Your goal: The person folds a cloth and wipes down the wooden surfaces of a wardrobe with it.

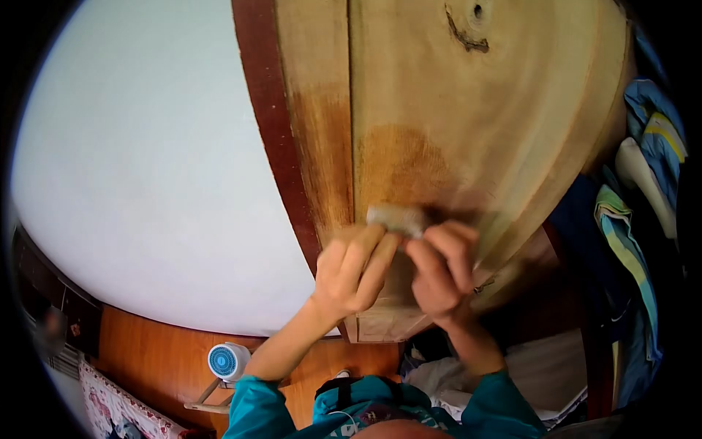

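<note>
A wooden wardrobe door (409, 95) in pale wood stands before me, with a darker brown, orange-tinted patch (402, 157) on its surface. Against the lower part of that patch is a small pale block-like pad (398, 218), blurred by motion, so its exact kind does not show. My left hand (349, 267) has its fingers closed at the pad's near left edge. At the near right edge, my right hand (442, 267) grips it too, its fingers bent and smeared by motion. The fingertips partly hide the pad.
A dark red frame strip (267, 95) borders the wood, beside a white wall (161, 168). Clothes (625, 234) hang at the right. On a wooden stool (208, 404) over the orange floor (161, 358) stands a small white fan (228, 361). A small latch (482, 287) sits low on the door.
</note>
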Demonstrator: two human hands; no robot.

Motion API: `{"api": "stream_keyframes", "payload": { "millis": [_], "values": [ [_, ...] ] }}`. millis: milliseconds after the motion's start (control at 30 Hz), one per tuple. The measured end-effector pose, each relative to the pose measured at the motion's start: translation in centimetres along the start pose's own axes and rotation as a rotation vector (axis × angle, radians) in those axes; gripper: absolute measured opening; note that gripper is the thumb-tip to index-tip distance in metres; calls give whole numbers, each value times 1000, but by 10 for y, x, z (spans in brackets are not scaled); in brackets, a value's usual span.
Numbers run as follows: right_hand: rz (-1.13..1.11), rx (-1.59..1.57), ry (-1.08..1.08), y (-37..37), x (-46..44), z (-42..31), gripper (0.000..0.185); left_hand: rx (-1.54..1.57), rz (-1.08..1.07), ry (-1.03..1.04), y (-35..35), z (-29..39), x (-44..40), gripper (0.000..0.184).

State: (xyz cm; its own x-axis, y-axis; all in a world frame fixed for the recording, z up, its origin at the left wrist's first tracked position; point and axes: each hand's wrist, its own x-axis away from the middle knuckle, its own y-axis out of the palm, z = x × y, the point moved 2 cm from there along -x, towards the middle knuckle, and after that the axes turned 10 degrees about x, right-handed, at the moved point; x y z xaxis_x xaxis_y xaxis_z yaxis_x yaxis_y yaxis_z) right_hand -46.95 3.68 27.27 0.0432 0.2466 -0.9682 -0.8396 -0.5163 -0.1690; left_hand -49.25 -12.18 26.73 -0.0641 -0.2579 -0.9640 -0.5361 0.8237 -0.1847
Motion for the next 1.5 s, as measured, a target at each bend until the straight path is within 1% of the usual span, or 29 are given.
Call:
{"api": "stream_keyframes", "payload": {
  "millis": [67,100,133,167,200,267,400,467,567,800,900,967,1033,1100,1133,1167,1200,1267,1300,1333,1367,1433,1467,1500],
  "values": [
    [128,81,-26,-6,-36,11,34,-28,131,87,4,-6,-46,35],
    [201,133,-29,-5,-50,17,34,-41,165,92,9,-9,-63,35],
    [172,172,3,-7,-60,24,33,-25,182,79,19,-14,-76,36],
    [190,150,56,-1,-66,29,30,-10,200,69,25,-18,-84,36],
    [186,158,54,2,-63,33,30,-9,206,76,28,-18,-82,36],
    [137,140,55,8,-44,40,29,32,139,26,37,-17,-63,38],
    [-28,77,84,13,24,36,24,83,-95,-81,38,-5,-1,33],
    [-58,73,143,13,49,28,24,89,-129,-117,45,4,23,30],
    [-157,34,185,11,81,21,27,129,-194,-165,49,13,53,32],
    [-215,-21,185,6,109,18,33,139,-168,-234,53,30,76,31],
    [-264,-27,218,7,131,15,34,176,-212,-253,55,34,96,32],
    [-293,-44,257,8,147,12,34,196,-290,-267,61,36,112,32],
    [-320,-4,296,1,151,4,33,255,-310,-264,59,39,117,31],
    [-328,-26,351,-9,146,1,33,305,-339,-289,55,41,110,38],
    [-312,-6,331,-15,138,-1,34,326,-340,-276,54,40,102,38],
    [-311,15,338,-18,128,-3,34,325,-268,-239,51,41,91,38],
    [-259,51,333,-22,116,-6,35,329,-194,-209,48,41,81,38],
    [-162,109,329,-29,93,-5,37,353,-174,-194,46,38,62,38],
    [-172,119,333,-32,85,-3,37,350,-157,-178,45,38,52,38],
    [-115,148,311,-35,76,0,37,359,-148,-196,43,39,38,32],
    [-56,169,286,-39,67,3,38,357,-146,-195,44,39,26,32],
    [-26,195,284,-42,45,13,37,356,-69,-136,47,37,1,32],
    [12,222,243,-43,35,21,37,346,-67,-140,50,35,-12,32],
    [52,250,203,-43,24,29,36,334,-21,-111,52,32,-25,32]
  ]
}}
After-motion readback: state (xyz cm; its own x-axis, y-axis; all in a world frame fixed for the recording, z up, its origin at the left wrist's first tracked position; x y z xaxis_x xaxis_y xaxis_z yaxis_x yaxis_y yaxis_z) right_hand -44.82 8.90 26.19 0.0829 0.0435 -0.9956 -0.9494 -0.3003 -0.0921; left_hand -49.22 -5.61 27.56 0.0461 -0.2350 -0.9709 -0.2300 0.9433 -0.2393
